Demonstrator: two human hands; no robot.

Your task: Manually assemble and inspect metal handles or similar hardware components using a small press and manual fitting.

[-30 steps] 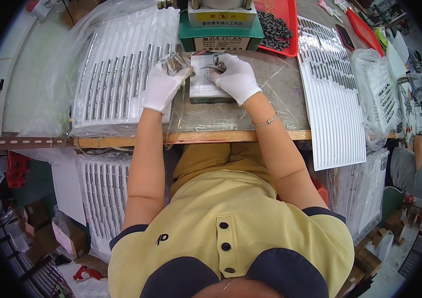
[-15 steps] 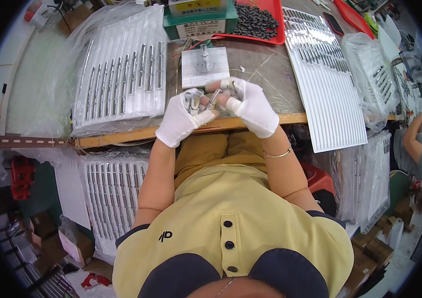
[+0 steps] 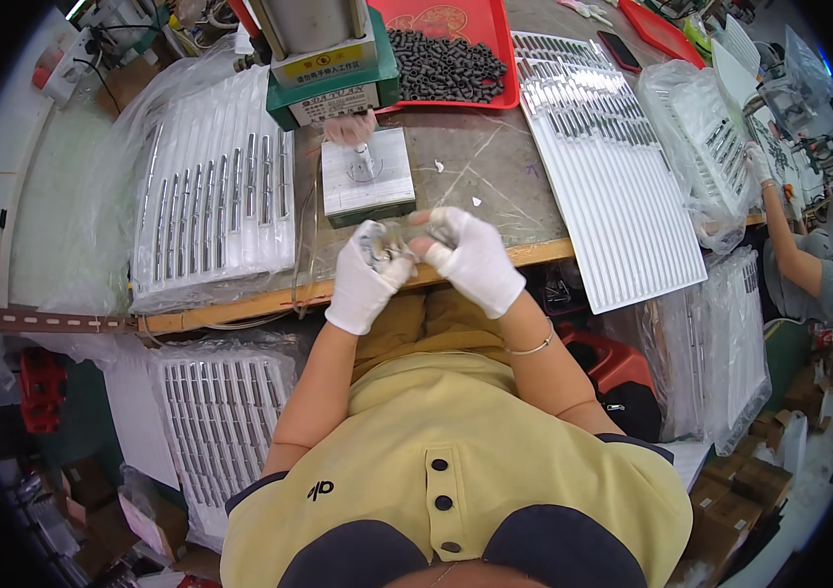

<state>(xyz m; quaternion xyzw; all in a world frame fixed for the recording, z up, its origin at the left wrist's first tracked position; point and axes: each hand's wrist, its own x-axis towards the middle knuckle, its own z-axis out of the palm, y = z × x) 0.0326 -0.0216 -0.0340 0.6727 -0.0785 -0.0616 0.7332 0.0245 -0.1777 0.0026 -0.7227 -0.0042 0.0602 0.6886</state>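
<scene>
L hand (image 3: 366, 284) curled round shiny metal pcs (image 3: 381, 247), approx. over table's (image 3: 514, 196) front edge – blurred, can't tell count, long axis or which way they point. R hand (image 3: 472, 260) just beside, bent in toward them; can't tell if gripping. 1 metal block (image 3: 389, 181) w/ 1 upright pin (image 3: 365, 157) beyond – 1 red tray (image 3: 511, 73), farther from edge.

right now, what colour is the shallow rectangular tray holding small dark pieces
The tray is red, best seen in the head view.
</scene>
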